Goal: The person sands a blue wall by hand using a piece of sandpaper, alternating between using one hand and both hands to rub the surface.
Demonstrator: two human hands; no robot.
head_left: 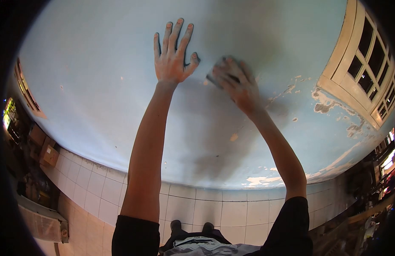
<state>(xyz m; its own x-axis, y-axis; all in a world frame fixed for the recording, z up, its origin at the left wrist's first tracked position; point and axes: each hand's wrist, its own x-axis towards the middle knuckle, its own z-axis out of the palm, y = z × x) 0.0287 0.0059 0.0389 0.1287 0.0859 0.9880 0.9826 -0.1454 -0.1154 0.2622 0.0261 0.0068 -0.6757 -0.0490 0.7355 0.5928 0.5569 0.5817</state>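
Note:
Fingers spread, my left hand (171, 64) lies flat on the pale blue wall (99, 55). It holds nothing, and its fingertips look dusty. To its right, my right hand (240, 87) is smeared by motion against the same wall. Its fingers press on a dark, flat piece of what looks like sandpaper (212, 80), whose edge sticks out at the hand's left side. The hand hides most of that piece. Peeling paint (287, 89) exposes light patches just right of my right hand.
A cream window frame (338, 55) with dark panes stands at the right. Larger peeled patches (327, 104) lie below it. White tiles (208, 194) run along the wall's foot. Cardboard boxes (49, 154) are at the left, and cluttered items (370, 222) at the lower right.

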